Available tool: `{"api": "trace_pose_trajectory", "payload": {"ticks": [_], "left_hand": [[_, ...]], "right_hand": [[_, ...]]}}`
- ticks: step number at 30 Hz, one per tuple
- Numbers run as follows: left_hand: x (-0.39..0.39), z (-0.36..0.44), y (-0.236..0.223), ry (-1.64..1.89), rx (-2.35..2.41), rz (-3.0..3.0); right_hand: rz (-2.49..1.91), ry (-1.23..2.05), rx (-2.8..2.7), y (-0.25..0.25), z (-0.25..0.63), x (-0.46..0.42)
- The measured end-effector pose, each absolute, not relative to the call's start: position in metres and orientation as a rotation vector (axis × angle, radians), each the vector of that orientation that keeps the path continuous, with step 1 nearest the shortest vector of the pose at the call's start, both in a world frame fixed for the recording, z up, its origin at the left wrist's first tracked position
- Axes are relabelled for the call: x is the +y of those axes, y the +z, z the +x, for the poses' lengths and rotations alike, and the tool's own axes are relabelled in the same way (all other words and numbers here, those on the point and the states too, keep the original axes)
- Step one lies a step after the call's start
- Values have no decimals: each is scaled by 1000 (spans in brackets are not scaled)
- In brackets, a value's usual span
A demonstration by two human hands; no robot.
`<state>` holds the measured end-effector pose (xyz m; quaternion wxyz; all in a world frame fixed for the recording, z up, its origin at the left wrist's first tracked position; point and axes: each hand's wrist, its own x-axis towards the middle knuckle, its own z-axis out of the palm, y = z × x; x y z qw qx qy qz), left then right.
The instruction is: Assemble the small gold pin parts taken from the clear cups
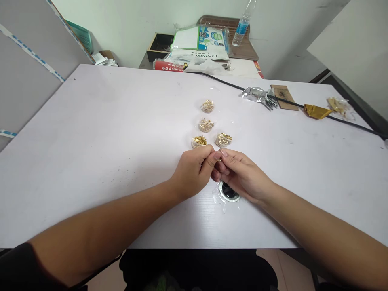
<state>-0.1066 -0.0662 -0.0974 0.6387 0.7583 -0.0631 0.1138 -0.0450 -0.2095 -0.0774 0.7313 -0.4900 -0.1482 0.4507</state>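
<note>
My left hand (pixel 197 171) and my right hand (pixel 242 171) meet over the white table, thumbs and fingers closed in a pinch. A small gold-coloured metal piece (pixel 220 160) glints between their fingertips; most of it is hidden. Just beyond the hands stand several small clear cups of slim gold metal pieces, among them a left near cup (pixel 199 141) partly behind my left hand and a right near cup (pixel 223 140). Under my right hand lies a round black disc with a white rim (pixel 229 192), partly covered, with clear film around it.
A black cable (pixel 224 82) crosses the table's far right, past a silver foil packet (pixel 256 95), brown cardboard (pixel 285 98) and gold foil packet (pixel 317 111). Behind the table are a plastic bottle (pixel 241 29), a black box (pixel 159 44) and packaging. A grey panel (pixel 36 60) borders the left.
</note>
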Motion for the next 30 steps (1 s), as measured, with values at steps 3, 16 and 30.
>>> {"api": "trace_pose_trajectory", "payload": {"ticks": [3, 16, 30], "left_hand": [[-67, -107, -98, 310, -111, 1783], [-67, -107, -100, 339, -112, 1788], [-67, -107, -94, 461, -101, 1661]], "right_hand": [[-1076, 962, -314, -78, -47, -209], [-1091, 947, -306, -78, -49, -208], [-1234, 821, -417, -72, -44, -211]]}}
